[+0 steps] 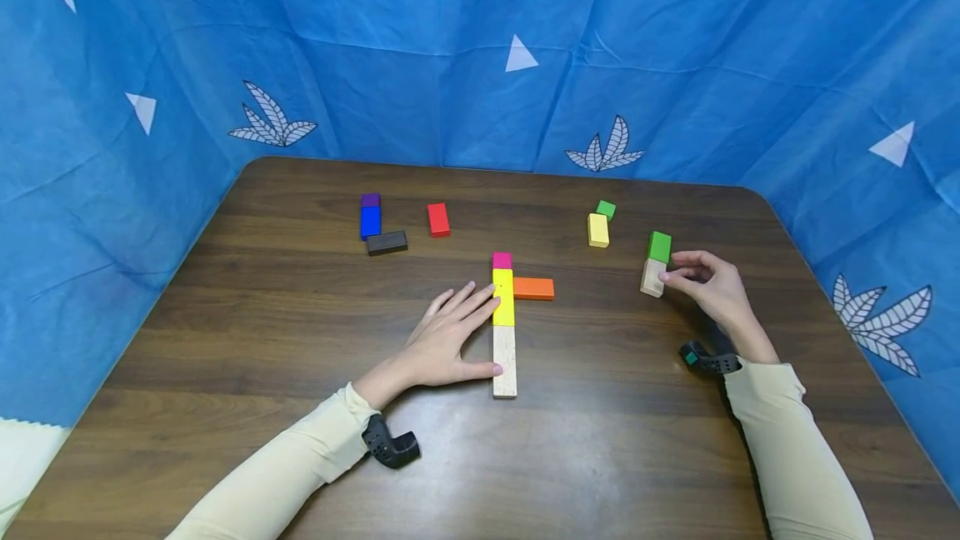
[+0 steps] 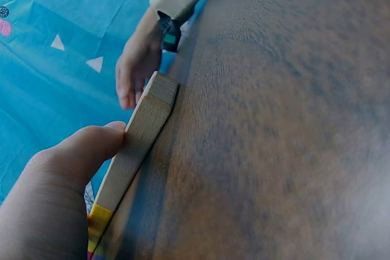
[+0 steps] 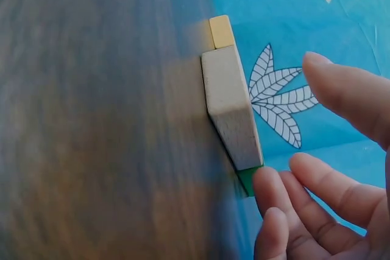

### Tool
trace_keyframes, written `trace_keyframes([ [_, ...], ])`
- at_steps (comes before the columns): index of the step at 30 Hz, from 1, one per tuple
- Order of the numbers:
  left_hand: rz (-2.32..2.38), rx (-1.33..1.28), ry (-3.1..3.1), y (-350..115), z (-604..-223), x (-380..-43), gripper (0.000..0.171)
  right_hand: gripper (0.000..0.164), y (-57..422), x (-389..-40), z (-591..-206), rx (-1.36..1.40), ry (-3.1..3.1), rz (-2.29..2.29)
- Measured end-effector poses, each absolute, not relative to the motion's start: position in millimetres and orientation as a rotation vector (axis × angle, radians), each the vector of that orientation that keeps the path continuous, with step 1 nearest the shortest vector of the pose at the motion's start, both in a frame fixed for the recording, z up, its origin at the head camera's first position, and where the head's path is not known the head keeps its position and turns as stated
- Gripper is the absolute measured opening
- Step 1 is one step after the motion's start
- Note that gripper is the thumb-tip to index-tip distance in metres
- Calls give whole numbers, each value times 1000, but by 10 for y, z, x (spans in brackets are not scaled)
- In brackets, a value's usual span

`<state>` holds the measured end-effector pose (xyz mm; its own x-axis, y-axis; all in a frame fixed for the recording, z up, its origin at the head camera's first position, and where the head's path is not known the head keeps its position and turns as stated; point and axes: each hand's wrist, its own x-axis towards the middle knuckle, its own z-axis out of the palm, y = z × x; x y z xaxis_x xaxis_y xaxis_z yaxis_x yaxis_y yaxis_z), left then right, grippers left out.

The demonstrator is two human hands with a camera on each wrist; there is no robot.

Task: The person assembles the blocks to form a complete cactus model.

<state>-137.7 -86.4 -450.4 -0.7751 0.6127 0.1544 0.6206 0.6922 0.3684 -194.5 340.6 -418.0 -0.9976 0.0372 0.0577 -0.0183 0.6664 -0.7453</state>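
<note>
Left hand (image 1: 446, 344) beside the long plain block (image 1: 506, 363), centre; right hand (image 1: 716, 292) at the short plain block (image 1: 652, 278), right of frame.
Head view: the left fingers spread along the bright yellow block (image 1: 506, 302), gripping nothing; light, even pressure should keep it aligned. The right thumb and index stand parted by the short plain block, which adjoins a green block (image 1: 660, 247). Left wrist view: thumb extended against the long plain block's side. Right wrist view: fingers loosely bent, holding nothing; a low pinch would likely disturb the green block least.
</note>
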Motion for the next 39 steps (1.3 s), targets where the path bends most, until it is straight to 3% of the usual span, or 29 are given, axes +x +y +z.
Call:
trace_keyframes([
  [24, -634, -1048, -2863, -864, -4507, -1379, 94, 64, 3422, -1972, -4213, 14, -2935, 1301],
  [39, -628, -1047, -2862, -867, -4512, -1381, 94, 66, 3446, -1954, -4197, 230, -2951, 1342],
])
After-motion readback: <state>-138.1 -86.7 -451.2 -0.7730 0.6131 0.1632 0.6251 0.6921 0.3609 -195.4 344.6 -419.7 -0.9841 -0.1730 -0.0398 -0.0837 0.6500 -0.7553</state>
